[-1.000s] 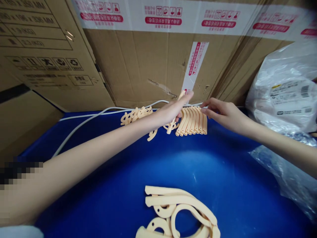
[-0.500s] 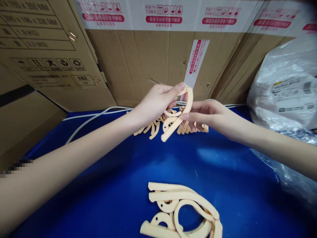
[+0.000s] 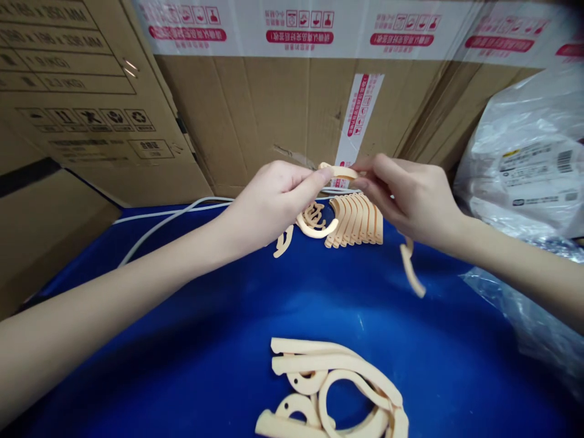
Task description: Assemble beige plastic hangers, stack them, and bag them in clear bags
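A cream plastic folding hanger (image 3: 343, 173) is stretched between my two hands above the table. My left hand (image 3: 280, 201) pinches its left part between thumb and fingers, and a curved hook (image 3: 314, 232) shows just below that hand. My right hand (image 3: 408, 188) grips the other side, with a hanger arm (image 3: 414, 277) sticking out below the palm. Much of the hanger is hidden behind my fingers. Closer to me, several folded hangers (image 3: 328, 364) of the same colour lie in a pile on the blue surface (image 3: 205, 347).
Behind my hands stand a row of cream hanger arms (image 3: 358, 222) and some small hooks (image 3: 314, 214). Cardboard boxes (image 3: 255, 115) form a wall at the back and left. A white cable (image 3: 150, 234) runs along the left. Clear plastic wrapping (image 3: 529, 176) fills the right side.
My right hand has turned and moved up and right, swinging one hanger arm outward to the right. The hanger has gone from folded to spread. The pile in front stays put.
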A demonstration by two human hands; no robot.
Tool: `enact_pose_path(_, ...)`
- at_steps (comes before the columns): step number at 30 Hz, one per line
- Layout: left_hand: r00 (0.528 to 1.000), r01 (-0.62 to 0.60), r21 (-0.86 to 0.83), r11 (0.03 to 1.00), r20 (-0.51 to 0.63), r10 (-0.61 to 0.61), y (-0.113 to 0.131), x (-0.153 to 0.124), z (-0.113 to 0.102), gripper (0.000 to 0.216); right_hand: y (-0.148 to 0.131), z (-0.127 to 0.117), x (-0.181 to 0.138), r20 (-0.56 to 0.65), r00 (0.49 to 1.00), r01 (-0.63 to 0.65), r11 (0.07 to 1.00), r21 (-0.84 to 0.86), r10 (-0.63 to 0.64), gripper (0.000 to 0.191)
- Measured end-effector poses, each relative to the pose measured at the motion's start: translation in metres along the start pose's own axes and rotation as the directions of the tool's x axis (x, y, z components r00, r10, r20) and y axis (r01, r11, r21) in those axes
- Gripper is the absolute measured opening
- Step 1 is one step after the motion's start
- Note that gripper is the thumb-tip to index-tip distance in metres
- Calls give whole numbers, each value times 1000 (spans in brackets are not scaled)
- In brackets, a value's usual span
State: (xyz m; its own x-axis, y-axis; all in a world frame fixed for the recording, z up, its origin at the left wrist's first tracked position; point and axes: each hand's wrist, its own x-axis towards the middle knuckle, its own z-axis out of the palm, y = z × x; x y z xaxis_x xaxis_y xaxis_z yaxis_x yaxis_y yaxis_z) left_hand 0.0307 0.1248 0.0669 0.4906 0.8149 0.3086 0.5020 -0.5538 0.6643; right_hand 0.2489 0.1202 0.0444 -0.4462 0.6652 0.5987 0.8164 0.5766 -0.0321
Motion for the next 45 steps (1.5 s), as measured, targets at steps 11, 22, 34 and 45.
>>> enact_pose_path(11,967,-170,247,954,-143,210,-27,9,31,45,7,0,5,458,855,-519,407,751,243,26)
enact_pose_path(22,993,119,429,895,-33,-116,-45,18,41,39,2,-3,-1,448,733,-567,96,818,512,10)
enact_pose_path(34,897,441,-604,664,259,-359,-5,12,19,18,26,-6,-3,54,981,-196,929,313,188,14)
enact_pose_path(45,928,367,-416,832,99,-360,4,11,29,26,-2,6,12,235,963,-186,959,214,135,34)
